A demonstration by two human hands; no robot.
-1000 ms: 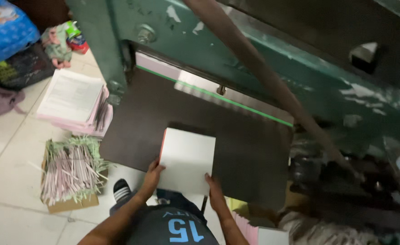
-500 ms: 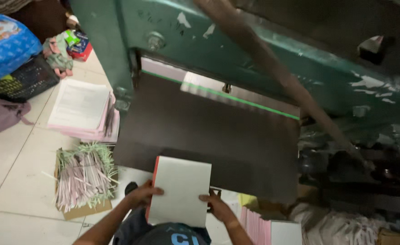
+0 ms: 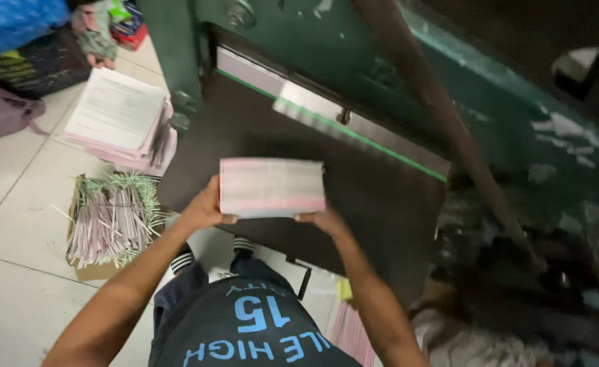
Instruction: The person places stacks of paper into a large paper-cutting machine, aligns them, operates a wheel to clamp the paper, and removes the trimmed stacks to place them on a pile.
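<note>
- Tiled floor (image 3: 14,204) on the left, big green cutting machine (image 3: 503,115) across the top, its dark flat counter (image 3: 381,204) running out toward the person.
- Paper stack (image 3: 272,187) is the thing in hand: thick block of sheets, pinkish edges, raised on edge just above the near part of the counter, its edge face turned to the camera.
- Left hand (image 3: 204,207) clamps the stack's left end, fingers curled round it, thumb along the bottom corner.
- Right hand (image 3: 323,221) grips the lower right corner from below; fingers mostly hidden behind the paper.
- Step, as I judge it: squaring the stack, both hands holding it edge-down between taps, sheets not yet laid flat.
- Next move calls for an even two-sided grip and a flat, square set-down on the counter, so the edges stay flush and no sheets fan out.
- Silver strip with a green line (image 3: 327,122) marks the back of the counter, well apart from the stack.
- Second pile of printed sheets (image 3: 116,109) lies on the floor left of the counter.
- Box of paper trimmings (image 3: 112,217), thin green and pink strips, sits near the left forearm.
- Blue bag (image 3: 14,20) at top left corner.
</note>
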